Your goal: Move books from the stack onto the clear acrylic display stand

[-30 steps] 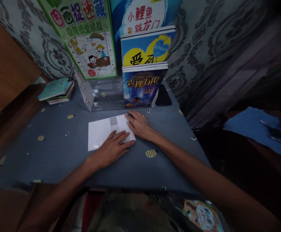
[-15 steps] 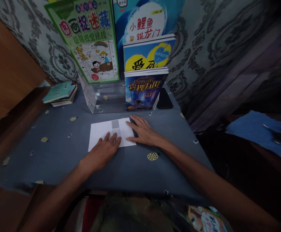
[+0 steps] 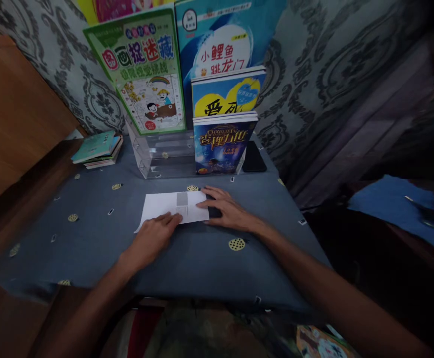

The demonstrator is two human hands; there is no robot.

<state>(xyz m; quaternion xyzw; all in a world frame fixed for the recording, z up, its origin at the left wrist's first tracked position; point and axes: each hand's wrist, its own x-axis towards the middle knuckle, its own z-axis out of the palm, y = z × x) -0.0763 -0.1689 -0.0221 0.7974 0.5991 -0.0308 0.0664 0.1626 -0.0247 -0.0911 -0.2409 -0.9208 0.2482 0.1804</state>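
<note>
A white sheet of paper lies on the cloth-covered table, with a grey printed block and a faint box near its middle. Its lower left corner curls up slightly. At the near edge, my left hand is closed on the paper, fingers bent together; the thumb's grip is partly hidden. My right hand rests at the right end, fingers and thumb apart, with fingertips on the sheet. Between that thumb and fingers shows a dark patch that I cannot make out.
Behind the paper stands a clear acrylic rack holding several books, with a dark blue book in front. A black phone-like slab lies right of it. A small stack of books sits at the back left. Blue cloth is at far right.
My left hand has drawn back from the sheet's middle to its near edge, its fingers bending together. The paper's lower left corner now curls. The camera view has shifted slightly.
</note>
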